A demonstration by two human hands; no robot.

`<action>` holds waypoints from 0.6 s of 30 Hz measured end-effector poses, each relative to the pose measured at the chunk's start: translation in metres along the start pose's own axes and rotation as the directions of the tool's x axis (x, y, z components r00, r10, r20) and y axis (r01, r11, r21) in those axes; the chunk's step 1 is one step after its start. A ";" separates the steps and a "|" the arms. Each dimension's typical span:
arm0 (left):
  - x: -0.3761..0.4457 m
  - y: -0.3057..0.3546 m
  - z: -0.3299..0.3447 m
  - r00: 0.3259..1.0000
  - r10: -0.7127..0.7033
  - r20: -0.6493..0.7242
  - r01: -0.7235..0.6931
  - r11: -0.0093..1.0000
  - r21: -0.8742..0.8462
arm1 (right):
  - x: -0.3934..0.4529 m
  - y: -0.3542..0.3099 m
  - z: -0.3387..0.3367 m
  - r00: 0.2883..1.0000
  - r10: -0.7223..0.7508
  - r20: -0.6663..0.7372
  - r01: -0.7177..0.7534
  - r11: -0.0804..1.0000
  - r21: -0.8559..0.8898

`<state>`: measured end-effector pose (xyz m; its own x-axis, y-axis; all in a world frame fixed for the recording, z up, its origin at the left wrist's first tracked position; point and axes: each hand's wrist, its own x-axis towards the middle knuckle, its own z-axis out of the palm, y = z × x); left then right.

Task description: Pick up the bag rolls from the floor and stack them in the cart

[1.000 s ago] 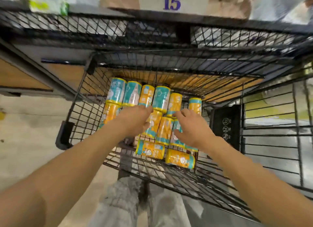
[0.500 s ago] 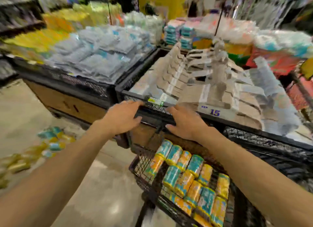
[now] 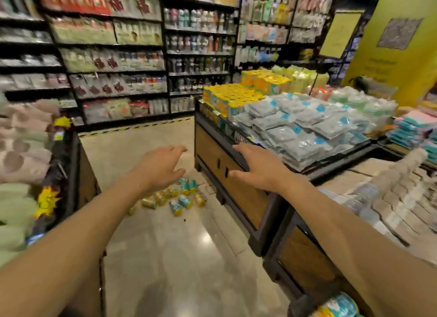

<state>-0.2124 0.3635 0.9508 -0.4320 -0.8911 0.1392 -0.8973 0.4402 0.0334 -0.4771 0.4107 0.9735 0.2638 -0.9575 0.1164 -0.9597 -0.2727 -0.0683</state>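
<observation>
Yellow-and-teal bag rolls (image 3: pixel 176 197) lie scattered on the floor (image 3: pixel 170 257) at centre frame, beside the wooden display bin (image 3: pixel 238 193). Both hands, left hand (image 3: pixel 160 168) and right hand (image 3: pixel 257 168), hang empty with fingers spread, seemingly reaching for them; the cart (image 3: pixel 338 306) peeks in at lower right.

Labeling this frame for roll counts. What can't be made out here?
- Bag rolls on the floor, head view: small and bunched, left forearm covers some; no exact count.
- Cart: cut off by the bottom edge, only a few rolls show.
- Shelf goods: blurred, labels unreadable.
</observation>
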 end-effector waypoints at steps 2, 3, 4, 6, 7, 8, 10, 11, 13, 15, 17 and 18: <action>-0.001 -0.036 -0.003 0.998 -0.063 0.007 0.063 0.998 0.006 | 0.036 -0.018 0.003 0.999 -0.043 0.001 0.042 0.999 0.018; 0.000 -0.050 -0.004 0.996 -0.090 0.008 0.090 0.996 0.015 | 0.052 -0.026 0.005 0.998 -0.066 0.009 0.066 0.998 0.019; 0.002 -0.064 -0.005 0.994 -0.112 0.005 0.112 0.993 0.024 | 0.069 -0.033 0.007 0.996 -0.092 0.018 0.092 0.996 0.016; 0.010 -0.087 -0.006 0.989 -0.149 0.006 0.148 0.988 0.040 | 0.102 -0.043 0.012 0.990 -0.141 0.026 0.141 0.990 0.006; 0.014 -0.097 -0.006 0.986 -0.166 0.011 0.165 0.985 0.044 | 0.118 -0.047 0.016 0.987 -0.159 0.027 0.159 0.987 0.000; 0.020 -0.106 -0.005 0.984 -0.179 0.013 0.178 0.983 0.047 | 0.135 -0.049 0.021 0.984 -0.174 0.028 0.174 0.985 -0.006; 0.034 -0.122 -0.002 0.979 -0.201 0.020 0.200 0.978 0.055 | 0.169 -0.050 0.030 0.978 -0.208 0.035 0.208 0.978 -0.001; 0.043 -0.130 0.000 0.977 -0.210 0.023 0.209 0.976 0.061 | 0.186 -0.050 0.035 0.974 -0.222 0.037 0.222 0.975 0.008; 0.064 -0.145 0.004 0.974 -0.223 0.035 0.220 0.973 0.073 | 0.221 -0.049 0.042 0.969 -0.244 0.035 0.244 0.970 0.023; 0.090 -0.161 0.010 0.971 -0.236 0.048 0.231 0.969 0.092 | 0.259 -0.045 0.050 0.964 -0.265 0.033 0.264 0.964 0.025; 0.119 -0.177 0.017 0.965 -0.256 0.056 0.249 0.962 0.110 | 0.297 -0.037 0.059 0.960 -0.279 0.031 0.278 0.960 0.026; 0.134 -0.184 0.020 0.963 -0.263 0.062 0.255 0.961 0.110 | 0.316 -0.033 0.062 0.959 -0.282 0.032 0.281 0.959 0.030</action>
<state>-0.1074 0.1607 0.9435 -0.1858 -0.9805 0.0637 -0.9822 0.1834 -0.0408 -0.3562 0.1111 0.9507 0.5266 -0.8443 0.0993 -0.8435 -0.5335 -0.0629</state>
